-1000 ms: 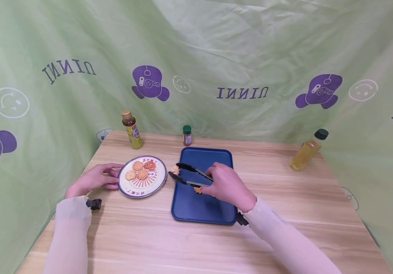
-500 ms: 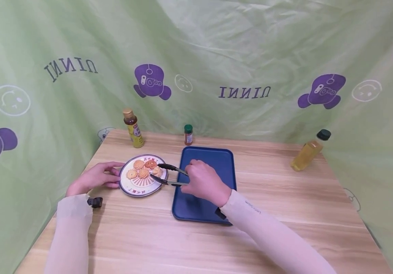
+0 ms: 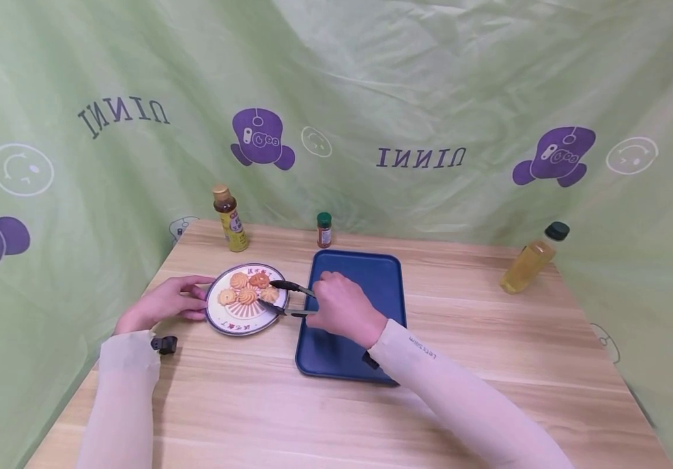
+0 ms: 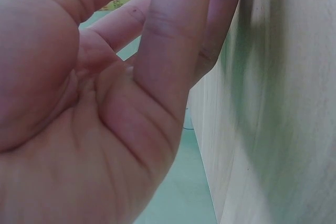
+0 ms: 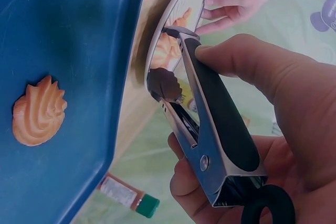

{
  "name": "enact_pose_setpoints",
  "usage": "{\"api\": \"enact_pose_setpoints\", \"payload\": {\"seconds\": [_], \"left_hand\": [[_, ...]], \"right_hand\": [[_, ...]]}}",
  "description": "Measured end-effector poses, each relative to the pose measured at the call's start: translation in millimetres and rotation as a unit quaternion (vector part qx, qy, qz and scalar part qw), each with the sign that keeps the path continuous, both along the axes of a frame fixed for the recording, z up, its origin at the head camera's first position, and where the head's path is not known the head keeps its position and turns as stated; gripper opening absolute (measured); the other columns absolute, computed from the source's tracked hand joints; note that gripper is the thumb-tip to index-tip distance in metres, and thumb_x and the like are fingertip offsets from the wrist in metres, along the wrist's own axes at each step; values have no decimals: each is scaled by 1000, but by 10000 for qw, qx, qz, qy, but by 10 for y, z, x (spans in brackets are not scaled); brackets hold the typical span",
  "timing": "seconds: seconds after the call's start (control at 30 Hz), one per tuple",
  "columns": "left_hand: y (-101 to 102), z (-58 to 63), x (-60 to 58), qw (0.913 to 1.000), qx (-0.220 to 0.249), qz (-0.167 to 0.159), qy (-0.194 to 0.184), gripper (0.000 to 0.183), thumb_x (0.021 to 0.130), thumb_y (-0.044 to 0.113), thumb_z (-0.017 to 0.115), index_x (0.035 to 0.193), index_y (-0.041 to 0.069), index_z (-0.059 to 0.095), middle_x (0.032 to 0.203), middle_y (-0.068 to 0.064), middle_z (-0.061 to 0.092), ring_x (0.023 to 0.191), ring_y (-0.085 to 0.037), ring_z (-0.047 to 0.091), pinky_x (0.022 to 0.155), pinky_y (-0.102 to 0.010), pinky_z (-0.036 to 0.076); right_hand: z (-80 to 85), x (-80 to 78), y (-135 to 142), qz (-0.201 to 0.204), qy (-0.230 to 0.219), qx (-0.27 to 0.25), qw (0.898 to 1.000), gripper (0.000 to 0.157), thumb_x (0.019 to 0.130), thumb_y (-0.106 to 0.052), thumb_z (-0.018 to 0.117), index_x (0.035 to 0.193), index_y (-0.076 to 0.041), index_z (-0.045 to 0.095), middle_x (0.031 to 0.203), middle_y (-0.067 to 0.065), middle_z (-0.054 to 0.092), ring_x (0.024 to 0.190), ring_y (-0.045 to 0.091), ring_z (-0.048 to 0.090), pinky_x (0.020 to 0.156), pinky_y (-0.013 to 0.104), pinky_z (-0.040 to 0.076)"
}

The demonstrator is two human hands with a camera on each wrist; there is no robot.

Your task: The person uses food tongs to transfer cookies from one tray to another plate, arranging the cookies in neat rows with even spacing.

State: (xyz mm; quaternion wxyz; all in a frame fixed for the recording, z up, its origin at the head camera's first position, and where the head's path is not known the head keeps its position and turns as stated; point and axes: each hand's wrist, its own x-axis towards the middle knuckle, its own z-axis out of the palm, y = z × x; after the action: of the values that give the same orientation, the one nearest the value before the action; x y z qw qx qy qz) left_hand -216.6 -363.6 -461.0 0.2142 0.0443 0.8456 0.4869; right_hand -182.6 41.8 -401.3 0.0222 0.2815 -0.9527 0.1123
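Observation:
My right hand [image 3: 342,309] holds black and silver tongs [image 5: 215,114]. In the head view the tongs' tips stand apart on either side of a swirled cookie [image 3: 268,295] on the right of a round white plate [image 3: 242,324]. Several other cookies [image 3: 239,281] lie on that plate. My left hand [image 3: 163,305] rests its extended fingers at the plate's left rim; its palm fills much of the left wrist view. Below my right hand lies a blue tray [image 3: 365,267]. The right wrist view shows one swirled cookie [image 5: 39,111] on the tray, hidden by my hand in the head view.
Behind the plate stands a yellow-labelled bottle [image 3: 231,221]. A small green-capped jar [image 3: 324,231] is just behind the tray. Farther right is a bottle of yellow liquid [image 3: 526,266]. A green curtain [image 3: 406,85] hangs around the wooden table [image 3: 254,404].
My right hand has moved left, carrying a cookie in the tongs from the tray's left edge onto the plate. Over the last half second it has barely moved. The left hand stays at the rim.

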Motion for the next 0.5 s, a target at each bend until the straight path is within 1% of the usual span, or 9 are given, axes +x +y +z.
{"api": "enact_pose_setpoints", "payload": {"seconds": [0.17, 0.27, 0.4, 0.5], "left_hand": [[-6, 4, 1, 10000, 33, -12, -5, 71, 107, -5, 66, 170, -10, 33, 132, -26, 57, 97, -14, 78, 90, -32, 74], [-2, 12, 5, 10000, 70, 6, -23, 71, 107, -5, 66, 170, -10, 33, 132, -25, 57, 97, -14, 78, 90, -32, 74], [11, 34, 15, 10000, 70, 16, -51, 71, 107, -5, 66, 169, -10, 33, 131, -25, 57, 96, -13, 77, 90, -32, 74], [21, 49, 20, 10000, 37, 30, -64, 71, 107, -5, 66, 170, -10, 33, 131, -25, 57, 97, -14, 78, 90, -32, 74]], "right_hand": [[6, -4, 7, 3, -126, -56, 9999, 30, 87, -33, 94, 89, -8, 77, 87, 4, 62, 75, 19, 55, 56, 29, 50], [11, -1, 25, 16, -236, -172, 9996, 32, 87, -33, 94, 95, -5, 80, 88, 4, 63, 76, 20, 55, 59, 30, 52], [37, 22, 87, -11, -466, -448, 9979, 38, 88, -32, 93, 106, -1, 83, 95, 7, 68, 82, 21, 60, 69, 35, 61], [54, 45, 176, -103, -562, -644, 9963, 41, 88, -31, 93, 111, 1, 83, 99, 9, 71, 85, 22, 62, 74, 39, 65]]}}
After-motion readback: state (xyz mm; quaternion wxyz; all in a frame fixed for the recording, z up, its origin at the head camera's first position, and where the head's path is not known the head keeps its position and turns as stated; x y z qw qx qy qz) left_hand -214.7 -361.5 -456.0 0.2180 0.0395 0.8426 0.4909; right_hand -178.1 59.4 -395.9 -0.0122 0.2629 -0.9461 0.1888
